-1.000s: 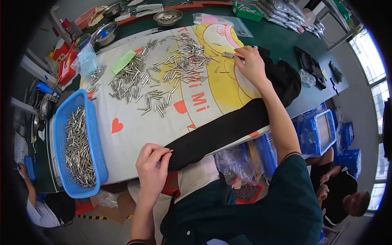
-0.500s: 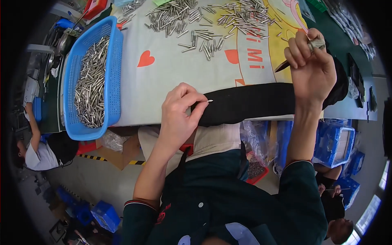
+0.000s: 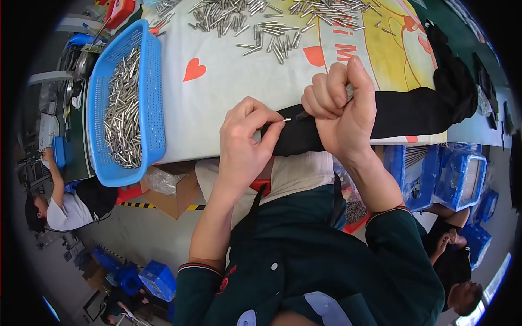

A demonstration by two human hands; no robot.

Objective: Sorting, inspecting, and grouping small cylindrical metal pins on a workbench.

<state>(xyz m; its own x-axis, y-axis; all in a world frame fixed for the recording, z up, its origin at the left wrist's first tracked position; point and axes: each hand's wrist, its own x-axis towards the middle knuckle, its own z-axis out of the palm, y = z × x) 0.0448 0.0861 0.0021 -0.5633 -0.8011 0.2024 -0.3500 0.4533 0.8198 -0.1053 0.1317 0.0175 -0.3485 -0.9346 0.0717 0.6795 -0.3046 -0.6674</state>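
Observation:
My left hand [image 3: 247, 141] is closed in a pinch on a small silvery metal pin [image 3: 287, 119], whose tip pokes out past thumb and forefinger. Just right of it, my right hand [image 3: 345, 106] is a fist around a slim dark pointed tool [image 3: 301, 115]. That tool's tip comes close to the pin; whether they touch I cannot tell. Its handle is mostly hidden in the fist. Beneath both hands, a black cloth [image 3: 405, 113] runs along the near table edge and bunches up at the right.
Loose metal pins [image 3: 274, 41] lie in heaps on the printed tablecloth [image 3: 190, 108]. On the left, a blue plastic basket [image 3: 151, 98] holds many more. Blue crates [image 3: 462, 179] stand below right. Other people [image 3: 70, 209] sit to the left and lower right.
My right hand has come down and left from above the cloth, bringing the dark pointed tool beside the pin. My left hand keeps its pinch, and the whole view has shifted slightly.

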